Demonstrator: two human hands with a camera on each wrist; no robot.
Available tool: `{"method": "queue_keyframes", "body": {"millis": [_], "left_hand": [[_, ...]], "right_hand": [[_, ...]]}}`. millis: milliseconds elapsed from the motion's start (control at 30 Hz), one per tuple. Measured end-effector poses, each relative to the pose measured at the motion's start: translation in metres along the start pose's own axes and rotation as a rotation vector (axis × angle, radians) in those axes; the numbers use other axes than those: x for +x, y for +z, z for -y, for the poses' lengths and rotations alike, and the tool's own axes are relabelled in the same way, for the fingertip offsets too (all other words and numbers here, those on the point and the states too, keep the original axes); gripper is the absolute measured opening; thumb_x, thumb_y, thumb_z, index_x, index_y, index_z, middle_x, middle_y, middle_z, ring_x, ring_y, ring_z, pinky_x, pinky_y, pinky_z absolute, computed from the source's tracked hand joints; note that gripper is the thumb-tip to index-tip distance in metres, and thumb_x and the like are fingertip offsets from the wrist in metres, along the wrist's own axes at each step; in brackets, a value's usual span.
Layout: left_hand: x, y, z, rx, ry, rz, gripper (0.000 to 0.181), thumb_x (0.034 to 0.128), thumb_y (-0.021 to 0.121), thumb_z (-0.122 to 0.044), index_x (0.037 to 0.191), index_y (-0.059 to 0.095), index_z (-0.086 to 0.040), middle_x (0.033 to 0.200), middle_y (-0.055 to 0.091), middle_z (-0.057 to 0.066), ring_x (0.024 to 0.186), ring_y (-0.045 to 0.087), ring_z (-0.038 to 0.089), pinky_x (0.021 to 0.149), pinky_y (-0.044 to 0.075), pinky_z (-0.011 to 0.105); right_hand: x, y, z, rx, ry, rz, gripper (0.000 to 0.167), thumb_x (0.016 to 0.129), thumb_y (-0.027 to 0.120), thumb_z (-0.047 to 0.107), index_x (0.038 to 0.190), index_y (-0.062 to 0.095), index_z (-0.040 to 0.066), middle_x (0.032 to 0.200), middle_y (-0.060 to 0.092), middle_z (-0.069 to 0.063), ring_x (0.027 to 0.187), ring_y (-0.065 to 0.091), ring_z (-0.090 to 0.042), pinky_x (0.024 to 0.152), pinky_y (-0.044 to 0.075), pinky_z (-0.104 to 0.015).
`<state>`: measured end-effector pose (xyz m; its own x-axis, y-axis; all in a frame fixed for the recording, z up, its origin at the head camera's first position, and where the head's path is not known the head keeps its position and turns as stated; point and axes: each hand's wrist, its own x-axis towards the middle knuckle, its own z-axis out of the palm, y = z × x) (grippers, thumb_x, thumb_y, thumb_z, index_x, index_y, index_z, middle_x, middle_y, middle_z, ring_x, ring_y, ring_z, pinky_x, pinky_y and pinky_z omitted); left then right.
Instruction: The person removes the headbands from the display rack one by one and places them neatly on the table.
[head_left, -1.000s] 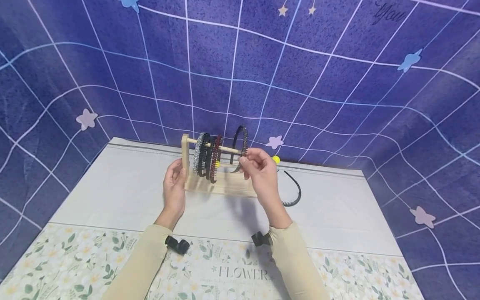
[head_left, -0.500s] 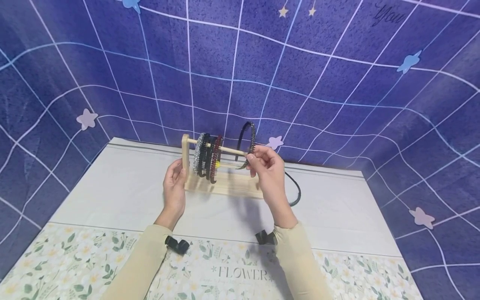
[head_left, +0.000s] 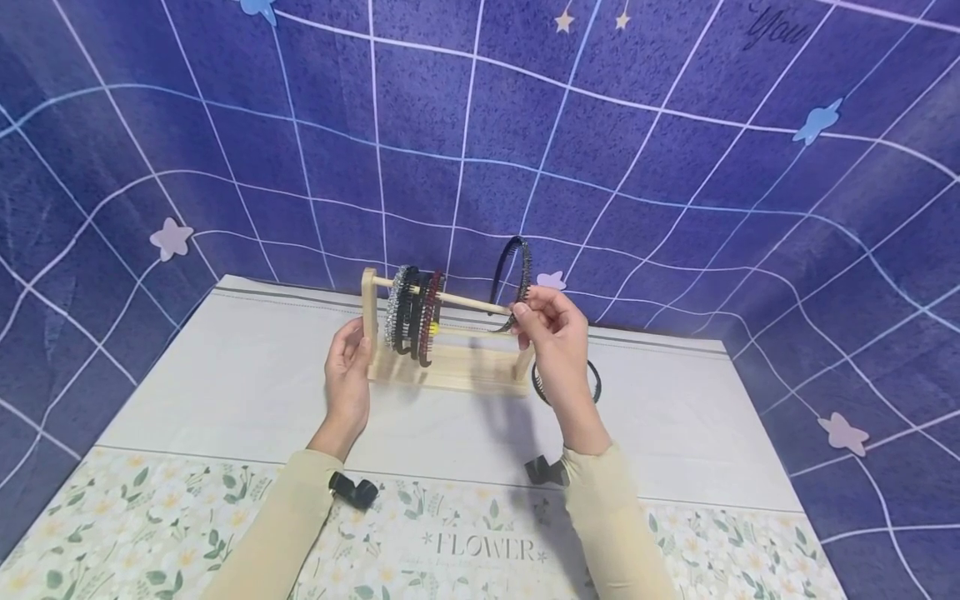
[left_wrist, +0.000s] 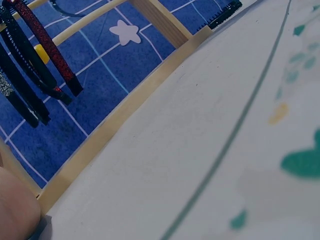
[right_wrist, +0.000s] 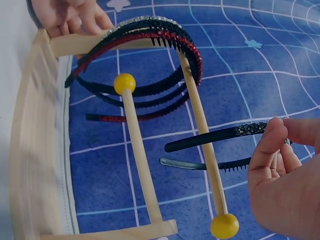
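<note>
My right hand (head_left: 558,342) pinches a black headband with a glittery top (head_left: 527,271) near the right end of the upper rod on a wooden stand (head_left: 450,377). In the right wrist view the two arms of this headband (right_wrist: 220,136) lie on either side of the rod, short of its yellow end ball (right_wrist: 225,226). My left hand (head_left: 348,367) holds the stand's left upright (head_left: 370,312). Several headbands (head_left: 414,321), silver, black and red, hang together on the left part of the rod.
Another black toothed headband (head_left: 598,385) lies on the white table (head_left: 660,408), right of the stand and partly behind my right hand. A lower rod with a yellow ball (right_wrist: 124,84) runs below the upper one. A blue patterned cloth (head_left: 637,250) rises behind the table.
My right hand has moved right along the upper rod with the glittery headband, farther from the hanging headbands. My left hand has stayed on the upright.
</note>
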<state>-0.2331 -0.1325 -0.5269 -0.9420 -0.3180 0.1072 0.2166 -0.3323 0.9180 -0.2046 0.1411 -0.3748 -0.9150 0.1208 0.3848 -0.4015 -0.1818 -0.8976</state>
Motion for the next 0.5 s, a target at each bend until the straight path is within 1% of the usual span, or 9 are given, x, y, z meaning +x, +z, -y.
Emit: {"method": "queue_keyframes", "body": {"millis": [133, 267, 500], "left_hand": [[0.000, 0.000, 0.000, -0.002, -0.002, -0.009, 0.036, 0.1164, 0.052, -0.007, 0.148, 0.063, -0.021, 0.141, 0.064, -0.006, 0.138, 0.055, 0.014, 0.122, 0.044, 0.028], [0.000, 0.000, 0.000, 0.000, 0.000, -0.010, 0.037, 0.1164, 0.052, -0.006, 0.150, 0.061, -0.017, 0.141, 0.064, -0.005, 0.137, 0.056, 0.014, 0.121, 0.044, 0.027], [0.000, 0.000, -0.001, 0.010, -0.008, -0.011, 0.037, 0.1162, 0.053, -0.006, 0.147, 0.064, -0.022, 0.143, 0.064, -0.004, 0.139, 0.056, 0.015, 0.123, 0.044, 0.029]], "right_hand": [[0.001, -0.004, 0.001, -0.005, -0.014, -0.004, 0.016, 0.100, 0.069, -0.012, 0.107, 0.072, 0.001, 0.090, 0.076, -0.001, 0.067, 0.064, -0.011, 0.054, 0.049, -0.018], [0.002, -0.008, 0.002, -0.008, -0.018, -0.011, 0.018, 0.100, 0.068, -0.013, 0.106, 0.073, 0.004, 0.089, 0.076, 0.000, 0.067, 0.063, -0.010, 0.054, 0.049, -0.018], [0.006, -0.015, 0.004, -0.003, -0.016, -0.017, 0.024, 0.100, 0.067, -0.014, 0.104, 0.073, 0.008, 0.087, 0.076, 0.001, 0.065, 0.064, -0.009, 0.054, 0.050, -0.019]]}}
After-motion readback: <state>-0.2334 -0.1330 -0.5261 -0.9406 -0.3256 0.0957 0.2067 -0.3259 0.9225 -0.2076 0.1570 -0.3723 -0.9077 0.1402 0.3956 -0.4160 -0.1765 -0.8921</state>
